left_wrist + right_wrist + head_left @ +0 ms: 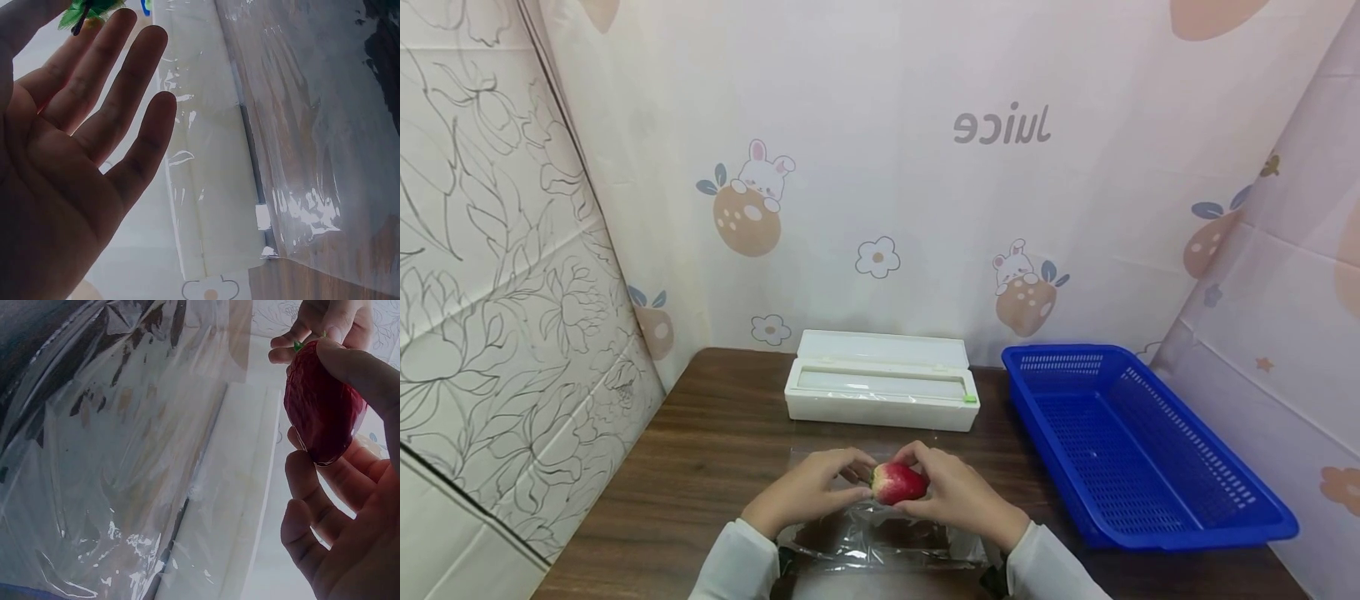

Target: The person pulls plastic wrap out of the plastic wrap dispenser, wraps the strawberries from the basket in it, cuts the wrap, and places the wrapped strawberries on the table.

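Dk wood tbl (715, 442) sits nr pale bunny-print wall (865, 183) & floral L wall (497, 250).

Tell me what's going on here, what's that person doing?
The person is holding a red strawberry in their right hand, with the left hand at its leafy end. Under their hands, clear plastic film is spread over the brown table. Beyond it sits a white box with its lid open, and a blue basket stands to the right.
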Demonstrator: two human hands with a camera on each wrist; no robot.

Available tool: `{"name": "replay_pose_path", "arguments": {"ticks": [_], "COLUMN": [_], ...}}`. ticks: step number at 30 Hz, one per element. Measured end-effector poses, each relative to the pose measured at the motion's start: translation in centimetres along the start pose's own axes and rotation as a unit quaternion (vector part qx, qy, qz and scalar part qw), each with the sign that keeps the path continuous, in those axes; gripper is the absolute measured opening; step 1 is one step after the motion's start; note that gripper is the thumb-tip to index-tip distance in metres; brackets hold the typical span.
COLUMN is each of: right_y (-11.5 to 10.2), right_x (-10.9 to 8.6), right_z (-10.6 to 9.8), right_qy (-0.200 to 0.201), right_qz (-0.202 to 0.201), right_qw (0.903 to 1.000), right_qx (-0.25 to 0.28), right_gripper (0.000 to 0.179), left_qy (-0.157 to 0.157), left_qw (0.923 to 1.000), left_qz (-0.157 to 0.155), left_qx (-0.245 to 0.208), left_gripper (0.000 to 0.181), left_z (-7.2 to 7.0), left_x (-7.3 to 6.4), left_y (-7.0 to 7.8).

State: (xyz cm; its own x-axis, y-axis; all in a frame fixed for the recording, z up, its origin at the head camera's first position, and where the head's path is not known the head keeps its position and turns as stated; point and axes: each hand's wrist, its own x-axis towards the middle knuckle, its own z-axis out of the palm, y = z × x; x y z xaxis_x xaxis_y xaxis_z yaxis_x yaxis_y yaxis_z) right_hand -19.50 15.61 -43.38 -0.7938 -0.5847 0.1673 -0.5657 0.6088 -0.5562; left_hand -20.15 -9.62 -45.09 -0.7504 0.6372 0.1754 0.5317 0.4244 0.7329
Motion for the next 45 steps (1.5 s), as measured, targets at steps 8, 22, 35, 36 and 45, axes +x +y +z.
{"name": "replay_pose_path", "arguments": {"ticks": [8,22,35,36,45], "right_y": [0.1,0.2,0.5,0.5,1.2], "right_x": [-0.1,-0.3,-1.1,-1.2,-1.8], "right_z": [0.5,1.3,2.0,2.1,3.2], "right_qy": [0.012,0.021,-0.005,-0.004,-0.028], "right_qz": [-0.014,-0.054,-0.038,-0.035,-0.037], "right_qw": [0.9998,0.9980,0.9987,0.9988,0.9986], "right_qx": [-0.010,0.024,0.033,0.033,0.024], "right_gripper": [0.054,0.049,0.046,0.045,0.044], "left_qy": [-0.002,0.003,-0.019,-0.020,-0.038], "left_qw": [1.0000,0.9999,0.9994,0.9994,0.9989], "left_qz": [0.008,-0.013,-0.003,-0.003,-0.009], "left_qx": [-0.004,0.003,0.028,0.028,0.024], "left_gripper": [0.036,0.040,0.038,0.038,0.036], "left_z": [0.1,0.3,0.8,0.9,1.7], "left_x": [0.0,-0.3,-0.7,-0.7,-1.0], "left_y": [0.1,0.1,-0.6,-0.6,-0.7]}}
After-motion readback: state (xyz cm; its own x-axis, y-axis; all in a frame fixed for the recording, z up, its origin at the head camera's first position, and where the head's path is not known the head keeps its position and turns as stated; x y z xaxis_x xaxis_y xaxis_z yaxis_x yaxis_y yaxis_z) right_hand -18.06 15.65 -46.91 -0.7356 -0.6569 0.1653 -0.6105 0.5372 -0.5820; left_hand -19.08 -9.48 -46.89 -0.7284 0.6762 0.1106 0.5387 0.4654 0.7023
